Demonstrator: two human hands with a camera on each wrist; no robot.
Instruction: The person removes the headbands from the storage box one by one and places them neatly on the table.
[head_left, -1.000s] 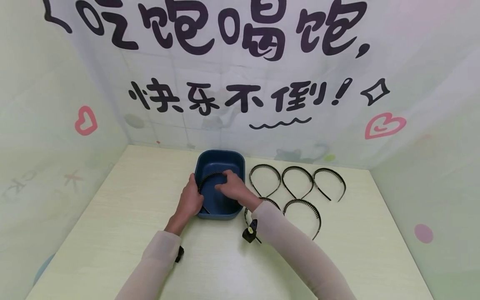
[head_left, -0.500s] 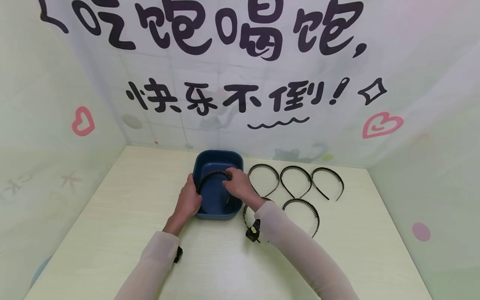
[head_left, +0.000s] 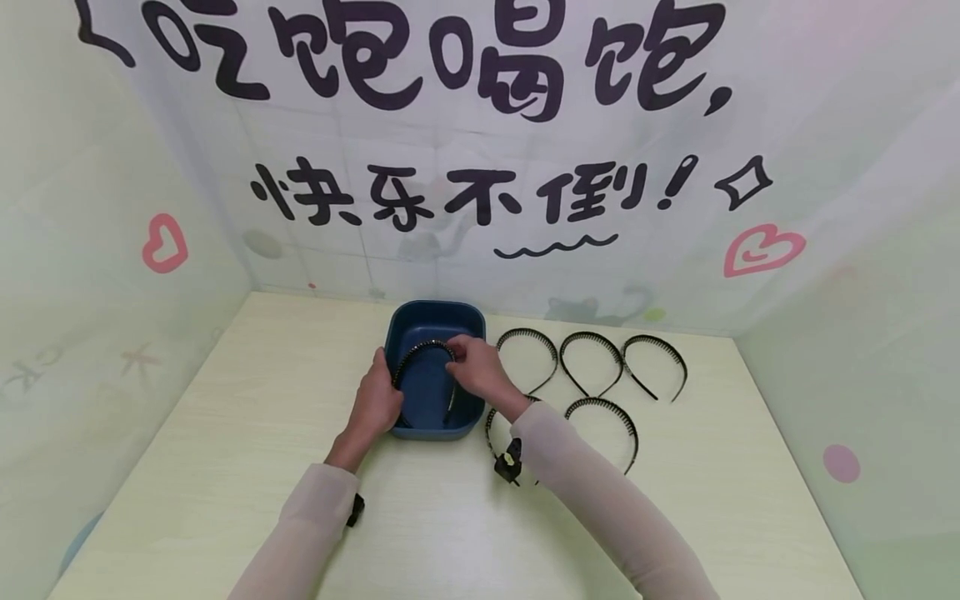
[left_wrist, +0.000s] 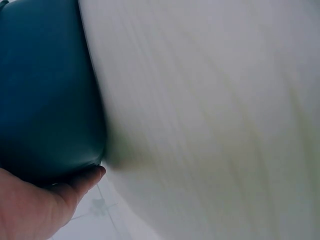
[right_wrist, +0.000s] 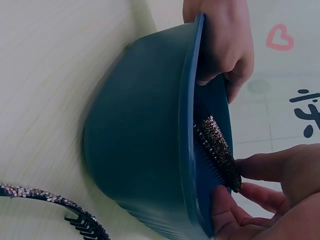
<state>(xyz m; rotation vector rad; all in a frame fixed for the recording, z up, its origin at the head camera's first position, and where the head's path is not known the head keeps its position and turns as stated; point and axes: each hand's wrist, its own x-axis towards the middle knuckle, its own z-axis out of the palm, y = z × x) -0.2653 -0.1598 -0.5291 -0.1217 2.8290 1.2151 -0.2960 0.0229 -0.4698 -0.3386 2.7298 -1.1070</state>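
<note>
A deep blue plastic bin stands at the back of the table. My left hand grips its left wall; in the left wrist view, fingers lie along the bin's outer side. Inside the bin is a black toothed headband with a glittery top, arched upward with its ends pointing down toward me. My right hand reaches over the bin's right rim and pinches this headband on the right side of its arch. The left end of the headband passes close to my left hand, partly hidden.
Several similar black headbands lie on the pale table right of the bin, among them one at the back, one at the far right and one in front. My right forearm partly covers the front ones. A printed wall sheet rises behind.
My right hand has shifted slightly right with the headband; its arch now shows more fully and its right end hangs inside the bin. The left hand stays on the bin wall.
</note>
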